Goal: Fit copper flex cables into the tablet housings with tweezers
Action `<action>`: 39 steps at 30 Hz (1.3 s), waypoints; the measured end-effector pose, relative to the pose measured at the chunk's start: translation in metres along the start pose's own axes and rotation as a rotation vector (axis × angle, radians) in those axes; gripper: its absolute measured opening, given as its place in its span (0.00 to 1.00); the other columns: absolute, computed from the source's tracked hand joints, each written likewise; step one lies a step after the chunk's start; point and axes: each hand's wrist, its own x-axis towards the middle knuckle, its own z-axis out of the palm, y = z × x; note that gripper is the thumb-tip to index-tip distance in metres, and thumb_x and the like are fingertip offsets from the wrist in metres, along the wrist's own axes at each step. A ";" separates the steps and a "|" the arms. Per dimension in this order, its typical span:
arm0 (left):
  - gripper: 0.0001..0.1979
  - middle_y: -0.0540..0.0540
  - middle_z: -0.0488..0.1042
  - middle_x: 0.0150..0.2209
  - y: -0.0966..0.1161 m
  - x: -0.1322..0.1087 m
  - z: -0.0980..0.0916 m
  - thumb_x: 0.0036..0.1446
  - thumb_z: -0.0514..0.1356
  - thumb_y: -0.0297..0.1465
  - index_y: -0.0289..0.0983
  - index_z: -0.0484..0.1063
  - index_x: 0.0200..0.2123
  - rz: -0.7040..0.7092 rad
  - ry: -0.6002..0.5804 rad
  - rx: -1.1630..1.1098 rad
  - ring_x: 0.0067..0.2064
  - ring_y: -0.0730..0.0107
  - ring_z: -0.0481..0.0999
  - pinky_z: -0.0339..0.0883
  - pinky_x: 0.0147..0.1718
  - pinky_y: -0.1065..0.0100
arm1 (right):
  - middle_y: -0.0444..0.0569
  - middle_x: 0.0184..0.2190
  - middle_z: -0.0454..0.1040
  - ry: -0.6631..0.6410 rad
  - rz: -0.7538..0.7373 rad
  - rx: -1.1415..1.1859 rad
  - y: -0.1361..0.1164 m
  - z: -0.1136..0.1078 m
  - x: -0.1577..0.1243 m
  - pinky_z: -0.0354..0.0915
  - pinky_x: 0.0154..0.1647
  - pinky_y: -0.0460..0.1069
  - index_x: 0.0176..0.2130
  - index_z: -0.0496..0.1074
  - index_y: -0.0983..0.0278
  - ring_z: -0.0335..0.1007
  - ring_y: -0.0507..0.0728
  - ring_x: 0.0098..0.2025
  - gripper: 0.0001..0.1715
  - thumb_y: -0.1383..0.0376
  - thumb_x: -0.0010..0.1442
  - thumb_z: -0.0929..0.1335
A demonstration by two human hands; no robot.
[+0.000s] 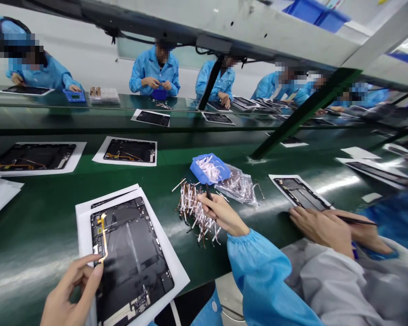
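Tablet shell (122,258): flat, matte black, pale grey band (133,244) down middle, silvery parts (141,301) near bottom. Lies on white paper (177,271) on green bench (47,217). Thin cable (104,235), glossy yellow-orange, along shell's left side. Left hand (75,285): grip narrow at cable's lower end; cannot tell if pinching. Right hand (226,215): grip closed around slim dark tool (208,192), by heaped strips (189,199).

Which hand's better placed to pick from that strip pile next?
Likely the right hand: it's at the strip pile with a black tool, while the left hand touches the yellow flex cable.
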 end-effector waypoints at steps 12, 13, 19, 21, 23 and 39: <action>0.12 0.46 0.73 0.35 0.069 -0.017 0.044 0.65 0.56 0.40 0.42 0.76 0.44 0.262 -0.462 0.043 0.32 0.69 0.72 0.70 0.31 0.69 | 0.38 0.19 0.57 -0.427 -0.197 -0.158 -0.036 0.089 -0.094 0.49 0.23 0.45 0.23 0.61 0.62 0.52 0.48 0.22 0.19 0.63 0.64 0.66; 0.13 0.46 0.73 0.37 0.066 -0.018 0.042 0.65 0.56 0.39 0.43 0.74 0.48 0.273 -0.424 0.073 0.33 0.68 0.73 0.72 0.32 0.69 | 0.37 0.18 0.56 -0.485 -0.198 -0.186 -0.034 0.089 -0.094 0.49 0.23 0.45 0.22 0.61 0.63 0.52 0.48 0.22 0.18 0.65 0.63 0.66; 0.18 0.44 0.66 0.61 0.054 -0.018 0.025 0.65 0.56 0.27 0.50 0.71 0.55 0.780 -0.434 0.457 0.62 0.55 0.63 0.64 0.56 0.56 | 0.35 0.16 0.57 -0.777 -0.241 -0.271 -0.029 0.078 -0.096 0.51 0.24 0.43 0.21 0.63 0.63 0.55 0.46 0.19 0.15 0.72 0.51 0.72; 0.14 0.45 0.70 0.58 0.061 -0.016 0.024 0.65 0.55 0.25 0.47 0.75 0.48 0.877 -0.519 0.477 0.60 0.57 0.66 0.66 0.53 0.59 | 0.34 0.16 0.59 -0.791 -0.234 -0.274 -0.028 0.074 -0.097 0.52 0.24 0.43 0.23 0.66 0.63 0.56 0.46 0.19 0.11 0.72 0.52 0.71; 0.10 0.45 0.75 0.52 0.068 -0.014 0.026 0.66 0.55 0.27 0.44 0.75 0.45 0.889 -0.594 0.441 0.55 0.61 0.71 0.67 0.51 0.63 | 0.34 0.16 0.59 -0.807 -0.219 -0.276 -0.027 0.069 -0.097 0.52 0.24 0.42 0.24 0.68 0.62 0.57 0.46 0.19 0.09 0.72 0.52 0.70; 0.19 0.45 0.80 0.26 0.080 -0.010 0.050 0.54 0.62 0.48 0.38 0.78 0.29 -0.152 -0.354 -0.263 0.27 0.62 0.79 0.77 0.28 0.66 | 0.42 0.18 0.63 -0.014 -0.029 0.608 0.003 0.109 -0.109 0.55 0.21 0.45 0.28 0.74 0.63 0.56 0.49 0.20 0.29 0.45 0.66 0.63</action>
